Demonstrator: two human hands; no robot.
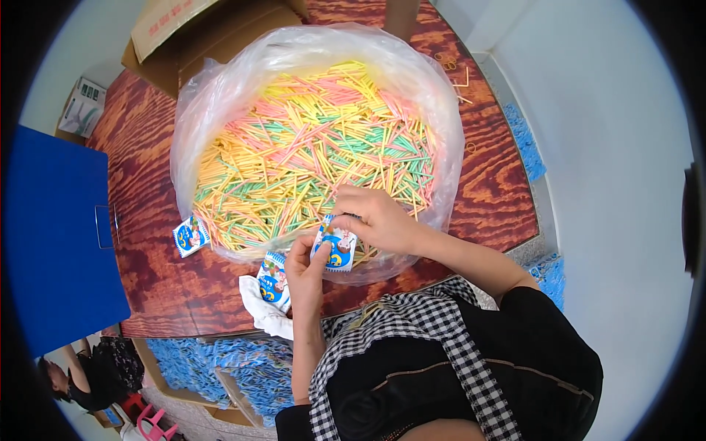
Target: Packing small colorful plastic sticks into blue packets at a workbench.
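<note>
Red-brown wood-grain table [500,191] by pale walls, both hands [305,268] [375,217] pinching one small blue-and-white packet [335,248].

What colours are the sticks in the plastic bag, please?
Yellow, pink and green sticks, seen in the head view.

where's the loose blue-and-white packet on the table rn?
Head view, person's left: the loose packet lies flat on the wooden table, just outside the plastic bag of coloured sticks, right of the blue board.

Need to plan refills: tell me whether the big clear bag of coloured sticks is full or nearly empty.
Full. The clear plastic bag stands open, with coloured sticks heaped across its whole width, close to the rim.
</note>
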